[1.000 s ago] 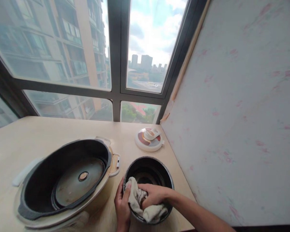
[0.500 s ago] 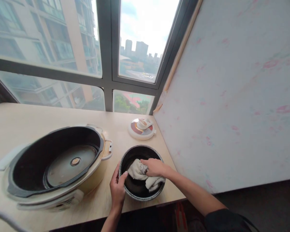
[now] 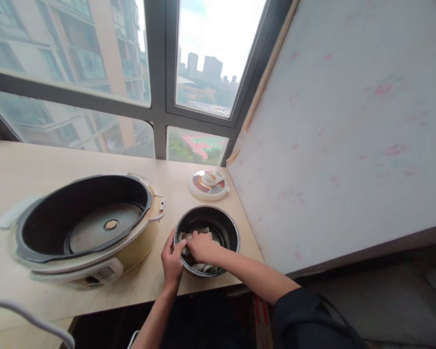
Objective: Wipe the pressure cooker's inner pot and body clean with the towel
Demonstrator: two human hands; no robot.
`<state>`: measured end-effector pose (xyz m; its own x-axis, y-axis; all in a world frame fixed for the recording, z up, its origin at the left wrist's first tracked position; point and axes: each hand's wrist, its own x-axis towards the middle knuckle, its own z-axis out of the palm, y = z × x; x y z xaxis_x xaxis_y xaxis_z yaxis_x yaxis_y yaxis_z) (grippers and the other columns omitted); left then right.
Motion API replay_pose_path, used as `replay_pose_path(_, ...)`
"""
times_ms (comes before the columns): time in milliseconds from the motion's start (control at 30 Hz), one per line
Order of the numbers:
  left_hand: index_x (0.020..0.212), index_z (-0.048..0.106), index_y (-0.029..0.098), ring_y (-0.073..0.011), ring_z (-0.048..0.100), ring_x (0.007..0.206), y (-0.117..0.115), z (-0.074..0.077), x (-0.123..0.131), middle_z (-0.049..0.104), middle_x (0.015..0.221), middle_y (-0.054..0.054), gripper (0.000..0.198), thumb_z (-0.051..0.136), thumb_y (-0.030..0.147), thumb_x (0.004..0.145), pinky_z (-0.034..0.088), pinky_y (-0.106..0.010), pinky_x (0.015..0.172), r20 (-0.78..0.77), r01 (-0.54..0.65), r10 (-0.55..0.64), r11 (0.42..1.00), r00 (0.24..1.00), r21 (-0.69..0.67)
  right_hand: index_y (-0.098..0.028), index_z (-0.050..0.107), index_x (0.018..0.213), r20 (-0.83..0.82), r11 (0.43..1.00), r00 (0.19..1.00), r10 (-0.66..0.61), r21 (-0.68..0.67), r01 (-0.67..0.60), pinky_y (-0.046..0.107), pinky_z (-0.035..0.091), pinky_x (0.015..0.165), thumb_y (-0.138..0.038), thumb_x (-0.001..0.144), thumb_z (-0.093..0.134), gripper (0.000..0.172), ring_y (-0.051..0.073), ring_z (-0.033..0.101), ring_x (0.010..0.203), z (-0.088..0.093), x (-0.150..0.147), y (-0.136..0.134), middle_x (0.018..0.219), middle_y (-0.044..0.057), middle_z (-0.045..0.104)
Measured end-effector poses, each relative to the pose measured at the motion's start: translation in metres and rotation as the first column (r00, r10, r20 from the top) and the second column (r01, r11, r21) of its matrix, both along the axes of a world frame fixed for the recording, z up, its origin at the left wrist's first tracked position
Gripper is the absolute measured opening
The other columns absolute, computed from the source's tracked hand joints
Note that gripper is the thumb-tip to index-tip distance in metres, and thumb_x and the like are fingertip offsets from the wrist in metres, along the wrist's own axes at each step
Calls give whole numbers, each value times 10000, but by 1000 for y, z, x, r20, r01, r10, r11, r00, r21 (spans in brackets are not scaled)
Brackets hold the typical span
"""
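Left hand (image 3: 172, 261) clasps black pot (image 3: 221, 218), right hand (image 3: 204, 247) grips cloth (image 3: 203, 267) inside; hard one-sided pushing could tip the pot.

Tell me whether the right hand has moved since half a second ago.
Yes: judged against the unmoved lid, the right hand has shifted left in the pot, toward the left hand.

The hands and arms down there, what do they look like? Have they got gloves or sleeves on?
The left grip and right grip are bare human hands: no gloves, and no rings or watch that I can see. The right arm has a plain-looking dark sleeve that leaves the forearm uncovered. The left arm shows no sleeve in this picture.
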<state>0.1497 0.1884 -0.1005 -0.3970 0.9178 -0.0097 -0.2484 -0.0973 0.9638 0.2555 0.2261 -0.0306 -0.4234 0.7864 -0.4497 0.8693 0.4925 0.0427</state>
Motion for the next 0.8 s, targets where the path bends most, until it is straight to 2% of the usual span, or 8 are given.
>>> replay_pose_path(100, 1279, 686, 102, -338, 583, 1297, 0, 1, 2, 666, 1329, -158, 590, 702, 368, 754, 405, -472, 1163, 19, -17, 17, 1000, 1000, 4, -233, 515, 1458, 24, 992, 996, 89, -97, -86, 453, 576, 815, -264, 978, 481, 482, 336, 689, 1067, 6, 0, -7, 1285, 217, 604)
replay_pose_path(167, 1333, 650, 81, -330, 566, 1323, -1, 3, 3, 626, 1388, -173, 625, 699, 344, 768, 386, -462, 1181, 35, -18, 18, 1000, 999, 9, -288, 551, 1444, 38, 975, 989, 142, -176, -133, 462, 576, 833, -301, 952, 546, 492, 343, 692, 1078, 11, 8, -5, 1311, 191, 617)
replay_pose_path(267, 1392, 604, 60, -319, 512, 1384, -1, 3, 3, 564, 1461, -181, 668, 697, 316, 782, 347, -440, 1211, 44, -27, 27, 1000, 999, 14, -348, 645, 1358, 76, 959, 985, 157, -250, -133, 438, 575, 862, -300, 892, 644, 469, 336, 693, 1106, 18, 23, -3, 1311, 126, 664)
replay_pose_path(333, 1397, 602, 61, -316, 500, 1397, -1, 3, 2, 556, 1470, -176, 674, 700, 315, 781, 334, -434, 1220, 35, -15, 14, 1000, 999, 14, -297, 697, 1304, 133, 974, 987, 94, -216, -64, 467, 565, 888, -247, 907, 610, 410, 347, 682, 1135, 18, 29, -3, 1286, 139, 685)
replay_pose_path(467, 1377, 625, 79, -317, 530, 1369, 1, 0, -2, 593, 1433, -156, 653, 700, 319, 775, 341, -457, 1216, -17, 13, -13, 1000, 1000, 16, -110, 738, 1199, 228, 991, 968, -99, -64, 117, 557, 562, 853, -154, 911, 537, 353, 394, 680, 1115, 8, 27, -1, 1202, 248, 698)
replay_pose_path(633, 1397, 607, 77, -303, 522, 1379, 0, -4, -5, 579, 1449, -152, 645, 679, 318, 803, 345, -447, 1217, -73, 34, -33, 999, 997, 20, -104, 681, 1284, 219, 976, 951, -218, 45, 213, 586, 582, 799, -102, 880, 546, 426, 385, 689, 1088, -5, 23, 14, 1256, 266, 668)
replay_pose_path(800, 1398, 606, 90, -297, 528, 1375, 0, -8, -2, 583, 1447, -145, 625, 666, 316, 819, 352, -445, 1213, -52, 32, -30, 999, 998, 30, -82, 688, 1260, 207, 973, 951, -231, 27, 230, 597, 595, 785, -127, 829, 649, 435, 402, 685, 1090, -9, 18, 26, 1240, 276, 672)
